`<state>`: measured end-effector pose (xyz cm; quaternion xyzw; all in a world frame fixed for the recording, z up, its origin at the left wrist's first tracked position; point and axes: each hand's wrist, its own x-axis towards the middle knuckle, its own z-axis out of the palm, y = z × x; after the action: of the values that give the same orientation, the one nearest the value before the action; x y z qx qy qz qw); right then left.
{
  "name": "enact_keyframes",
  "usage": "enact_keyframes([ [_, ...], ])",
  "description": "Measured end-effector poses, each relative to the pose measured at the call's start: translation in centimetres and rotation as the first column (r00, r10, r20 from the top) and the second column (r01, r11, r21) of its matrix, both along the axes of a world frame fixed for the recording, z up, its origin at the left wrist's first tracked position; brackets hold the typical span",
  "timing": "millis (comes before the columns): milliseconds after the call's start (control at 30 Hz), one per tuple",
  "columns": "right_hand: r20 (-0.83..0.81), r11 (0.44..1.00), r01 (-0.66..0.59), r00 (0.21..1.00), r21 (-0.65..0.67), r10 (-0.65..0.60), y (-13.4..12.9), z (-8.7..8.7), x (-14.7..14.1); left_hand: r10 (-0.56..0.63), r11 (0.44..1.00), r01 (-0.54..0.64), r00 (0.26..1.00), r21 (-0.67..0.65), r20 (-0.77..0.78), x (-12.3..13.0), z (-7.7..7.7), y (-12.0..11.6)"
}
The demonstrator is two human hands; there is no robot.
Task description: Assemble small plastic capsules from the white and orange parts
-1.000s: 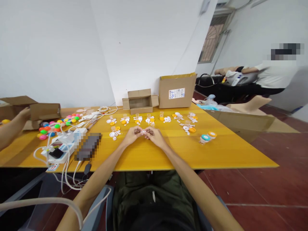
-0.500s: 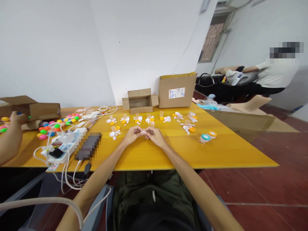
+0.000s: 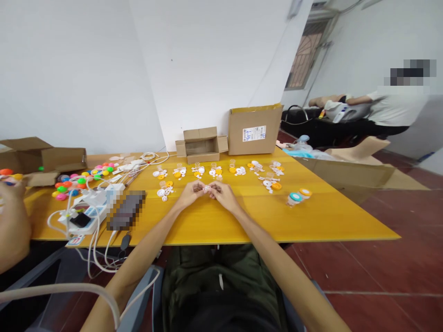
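Observation:
A small white part with holes (image 3: 206,187) is pinched between the fingertips of my left hand (image 3: 190,193) and my right hand (image 3: 222,193), just above the yellow tabletop (image 3: 207,221). My fingers hide much of it, so its exact kind cannot be made out. Beyond my hands lie little groups of clear cups, white discs and orange rings, such as an orange ring (image 3: 232,170) and a white disc (image 3: 161,192). To the right of my right hand stand two clear jars, one with a teal-rimmed lid (image 3: 295,197), the other with an orange-rimmed lid (image 3: 305,192).
At the back stand an open small carton (image 3: 202,157) and a larger closed carton (image 3: 254,133). On the left are a power strip (image 3: 100,210) with cables, a dark phone-like slab (image 3: 127,211) and colourful balls (image 3: 81,180). A co-worker's hand (image 3: 14,212) is at far left.
My hands stay nearly in place, with the white part turned slightly between the fingertips. The co-worker's hand at far left has drawn back from the box, with coloured balls beside it.

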<state>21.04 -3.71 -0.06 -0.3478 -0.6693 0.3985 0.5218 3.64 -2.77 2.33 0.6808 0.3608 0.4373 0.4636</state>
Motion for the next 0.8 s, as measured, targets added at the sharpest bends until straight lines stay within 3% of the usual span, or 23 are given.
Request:
enact_keyframes([
  [133,0.022,0.999,0.053,0.998,0.008,-0.053,0.3,-0.3,0.0,0.024,1.000,-0.024,1.000,-0.011,0.011,0.0,0.1,0.1],
  [267,0.105,0.984,0.143,0.982,0.109,-0.155,0.4,-0.5,-0.1,0.092,0.996,-0.091,0.994,-0.018,0.053,-0.2,0.0,0.4],
  [333,0.163,0.951,0.229,0.950,0.210,-0.265,0.4,-0.4,0.0,0.140,0.990,-0.138,0.987,-0.020,0.084,-0.3,-0.1,0.6],
  [433,0.283,0.859,0.324,0.847,0.396,-0.449,0.0,-0.2,0.2,0.200,0.980,-0.197,0.974,-0.039,0.104,-0.5,-0.2,0.7],
  [567,0.489,0.792,0.241,0.675,0.561,-0.552,-0.6,0.0,-0.1,0.239,0.970,-0.233,0.966,-0.069,0.099,-0.7,-0.2,0.7],
  [800,0.712,0.816,0.027,0.471,0.578,-0.520,-0.5,-0.4,-0.7,0.249,0.967,-0.241,0.964,-0.082,0.092,-0.8,-0.1,0.6],
])
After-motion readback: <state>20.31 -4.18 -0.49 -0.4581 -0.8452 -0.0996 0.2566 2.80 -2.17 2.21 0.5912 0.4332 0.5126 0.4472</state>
